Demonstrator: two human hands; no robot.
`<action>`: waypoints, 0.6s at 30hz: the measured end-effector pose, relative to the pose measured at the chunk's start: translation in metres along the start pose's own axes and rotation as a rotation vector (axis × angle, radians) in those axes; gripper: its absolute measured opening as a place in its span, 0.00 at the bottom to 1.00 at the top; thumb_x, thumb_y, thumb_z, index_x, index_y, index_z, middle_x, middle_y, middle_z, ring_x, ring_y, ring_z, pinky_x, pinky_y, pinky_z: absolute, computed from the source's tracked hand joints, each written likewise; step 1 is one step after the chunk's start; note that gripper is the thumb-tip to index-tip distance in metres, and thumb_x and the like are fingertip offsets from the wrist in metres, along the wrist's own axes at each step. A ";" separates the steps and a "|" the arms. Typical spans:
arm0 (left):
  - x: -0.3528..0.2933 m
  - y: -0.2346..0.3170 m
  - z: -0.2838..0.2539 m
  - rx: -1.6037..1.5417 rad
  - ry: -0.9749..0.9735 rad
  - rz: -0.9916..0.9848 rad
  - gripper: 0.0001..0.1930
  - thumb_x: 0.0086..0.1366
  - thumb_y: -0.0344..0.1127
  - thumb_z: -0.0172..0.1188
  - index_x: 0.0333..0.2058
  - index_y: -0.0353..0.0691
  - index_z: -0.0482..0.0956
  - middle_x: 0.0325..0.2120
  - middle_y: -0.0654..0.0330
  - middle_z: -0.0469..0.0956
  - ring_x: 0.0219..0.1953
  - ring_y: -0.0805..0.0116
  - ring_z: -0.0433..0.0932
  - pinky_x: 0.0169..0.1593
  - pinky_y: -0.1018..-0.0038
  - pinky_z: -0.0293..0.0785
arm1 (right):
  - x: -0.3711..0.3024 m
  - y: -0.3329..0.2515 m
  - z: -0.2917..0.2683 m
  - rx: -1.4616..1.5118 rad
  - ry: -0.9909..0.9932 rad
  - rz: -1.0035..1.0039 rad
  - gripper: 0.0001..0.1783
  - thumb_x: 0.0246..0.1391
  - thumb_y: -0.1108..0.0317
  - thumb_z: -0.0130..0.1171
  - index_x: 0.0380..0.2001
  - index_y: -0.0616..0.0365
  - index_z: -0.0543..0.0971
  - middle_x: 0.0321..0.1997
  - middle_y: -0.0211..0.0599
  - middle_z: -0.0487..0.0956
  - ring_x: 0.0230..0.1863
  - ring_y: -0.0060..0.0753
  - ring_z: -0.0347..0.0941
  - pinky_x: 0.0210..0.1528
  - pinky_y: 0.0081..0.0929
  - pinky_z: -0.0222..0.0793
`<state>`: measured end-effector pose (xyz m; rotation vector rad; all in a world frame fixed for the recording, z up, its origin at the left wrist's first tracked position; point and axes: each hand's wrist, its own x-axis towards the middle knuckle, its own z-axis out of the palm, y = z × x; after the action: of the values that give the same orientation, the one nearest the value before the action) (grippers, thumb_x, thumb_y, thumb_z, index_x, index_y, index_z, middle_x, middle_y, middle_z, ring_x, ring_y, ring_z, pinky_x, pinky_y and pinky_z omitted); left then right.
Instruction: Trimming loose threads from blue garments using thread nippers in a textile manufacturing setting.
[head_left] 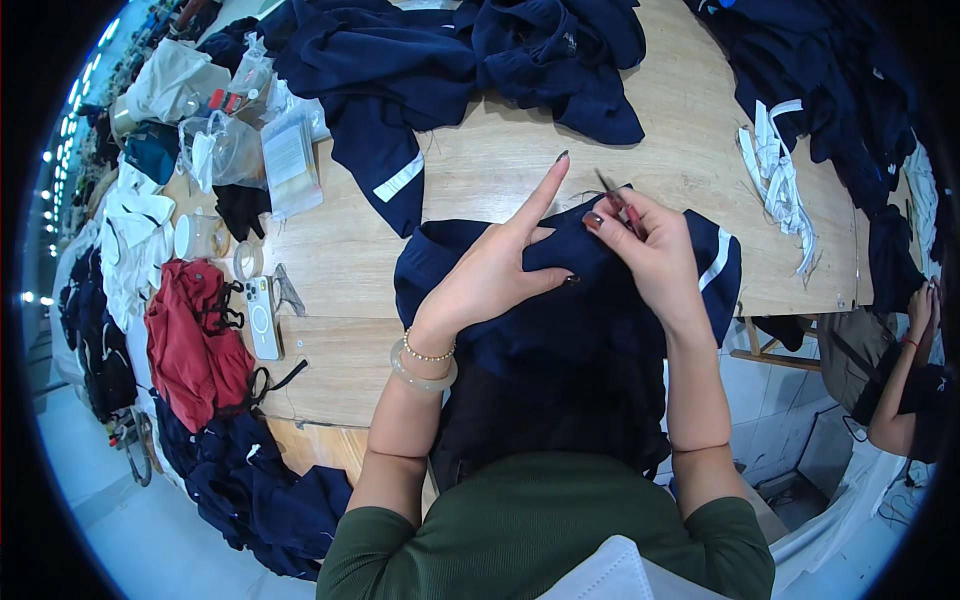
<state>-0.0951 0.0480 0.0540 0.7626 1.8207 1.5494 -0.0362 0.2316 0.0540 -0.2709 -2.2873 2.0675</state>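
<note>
A navy garment (580, 285) with white stripes lies over the near table edge and my lap. My left hand (500, 265) rests on it, index finger stretched away from me and thumb spread to the right; its other fingers are mostly hidden. Red-handled thread snips (627, 212) are gripped in my right hand (650, 245), dark blades pointing to the far left. The fingertips of that hand are at the far edge of the garment, and some loose threads show near the blades.
More navy garments (400, 60) lie across the far side, others at the far right. White strips (775, 190) lie right. To the left are a phone (262, 318), a red cloth bag (195, 340), a tape roll (248, 260) and plastic bags. Another person's arm (905, 370) shows far right.
</note>
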 end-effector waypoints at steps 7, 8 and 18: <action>0.001 -0.001 -0.001 0.046 -0.002 0.050 0.53 0.51 0.14 0.63 0.70 0.47 0.42 0.71 0.57 0.44 0.69 0.59 0.53 0.64 0.59 0.64 | 0.003 -0.004 -0.020 0.369 -0.113 0.192 0.08 0.59 0.66 0.58 0.35 0.61 0.79 0.24 0.23 0.71 0.21 0.12 0.55 0.24 0.14 0.47; 0.001 0.000 0.000 0.059 0.001 0.055 0.53 0.51 0.14 0.63 0.70 0.47 0.42 0.71 0.57 0.44 0.68 0.59 0.54 0.64 0.60 0.64 | 0.003 -0.001 -0.025 0.484 -0.139 0.204 0.08 0.60 0.67 0.57 0.35 0.62 0.78 0.24 0.23 0.69 0.21 0.12 0.55 0.24 0.14 0.48; -0.002 -0.003 -0.002 -0.006 0.027 0.034 0.53 0.51 0.12 0.62 0.70 0.48 0.43 0.70 0.56 0.46 0.62 0.65 0.65 0.62 0.65 0.67 | -0.007 -0.005 -0.021 0.007 -0.017 0.041 0.08 0.52 0.74 0.64 0.36 0.64 0.81 0.29 0.28 0.78 0.30 0.12 0.70 0.36 0.12 0.69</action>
<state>-0.0952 0.0453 0.0512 0.7769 1.8300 1.5931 -0.0269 0.2509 0.0619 -0.3039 -2.3029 2.1049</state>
